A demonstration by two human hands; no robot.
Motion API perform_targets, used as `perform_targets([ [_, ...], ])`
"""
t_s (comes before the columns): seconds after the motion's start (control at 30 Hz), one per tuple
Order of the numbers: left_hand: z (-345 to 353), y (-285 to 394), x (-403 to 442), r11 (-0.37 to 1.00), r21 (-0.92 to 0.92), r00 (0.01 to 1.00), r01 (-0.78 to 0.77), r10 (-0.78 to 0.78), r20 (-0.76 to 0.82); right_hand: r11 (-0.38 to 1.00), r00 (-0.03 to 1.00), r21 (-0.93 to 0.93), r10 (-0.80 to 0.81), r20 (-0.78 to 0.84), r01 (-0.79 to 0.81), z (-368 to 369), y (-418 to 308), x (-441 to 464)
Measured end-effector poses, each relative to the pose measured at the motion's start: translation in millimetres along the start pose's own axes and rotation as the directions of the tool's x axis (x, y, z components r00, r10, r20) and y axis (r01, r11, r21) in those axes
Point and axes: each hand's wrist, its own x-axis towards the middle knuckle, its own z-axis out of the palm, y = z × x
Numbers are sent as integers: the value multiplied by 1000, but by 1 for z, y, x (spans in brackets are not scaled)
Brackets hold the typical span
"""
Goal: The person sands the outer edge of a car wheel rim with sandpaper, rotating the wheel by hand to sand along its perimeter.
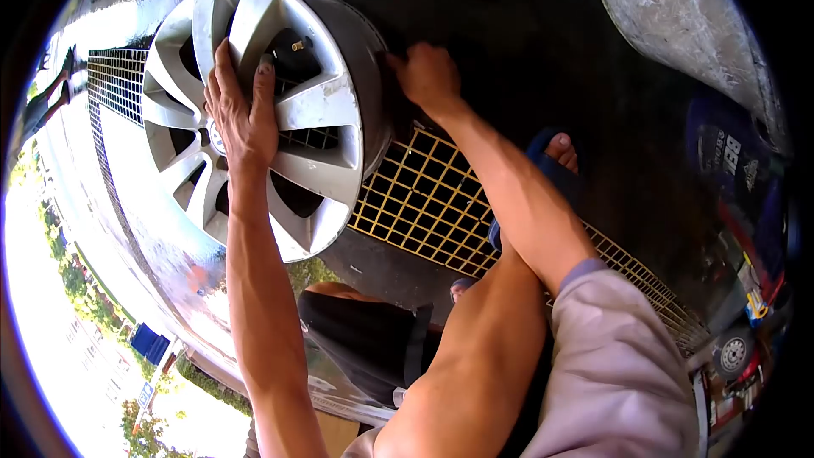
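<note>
A silver multi-spoke alloy wheel rim [318, 108] with no tyre stands tilted on its edge, its spoked face turned to the left. My left hand [244, 114] lies on the spokes next to the centre cap, fingers stretched and slightly apart. A brass-coloured valve [297, 46] shows through a gap between spokes. Beside the rim's barrel, on the rear side, is my right hand [431, 76] with its fingers curled closed. Dark shadow hides what those fingers hold, if anything, and whether they touch the barrel.
A yellow floor grating [420, 195] runs under and beside the rim across dark wet ground. My foot in a blue sandal [555, 161] rests by the grating. A grey scuffed panel [678, 17] is at the upper right, and a small wheel [733, 354] at the lower right.
</note>
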Motion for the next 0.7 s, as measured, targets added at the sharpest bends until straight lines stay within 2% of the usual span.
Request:
perform_targets([
  [0.07,0,0,1,1000,4,1000,-14,14,-10,994,992,-12,-105,-67,105,-8,-15,25],
  [0.1,-1,3,-1,1000,11,1000,3,-3,-11,989,989,-29,-147,-13,146,-10,-17,35],
  [0.2,-1,2,1,1000,-11,1000,2,-2,4,992,992,-56,-116,-50,113,-9,-6,14],
  [0.23,-1,3,2,1000,13,1000,3,-3,2,999,999,1,-34,-19,34,-9,-3,5],
  [0.27,0,1,2,1000,7,1000,-3,3,-8,999,999,3,-32,-16,32,-10,-1,6],
  [0.4,1,2,2,1000,9,1000,2,-2,-7,996,996,-9,-87,-25,87,-12,-15,24],
  [0.47,2,4,1,1000,5,1000,3,-3,-8,981,979,-2,-193,-65,193,-13,-26,43],
  [0.57,-1,2,0,999,24,1000,21,-21,-3,978,974,-21,-211,-88,210,-7,-17,39],
  [0.6,0,-1,2,1000,16,1000,-20,20,-4,974,968,-27,-227,-107,225,-12,-16,42],
  [0.67,0,2,2,1000,13,1000,-13,13,-9,992,993,-26,-120,9,120,-11,-5,23],
  [0.7,0,2,2,1000,3,1000,-11,11,0,991,991,-27,-130,16,130,-10,-4,25],
])
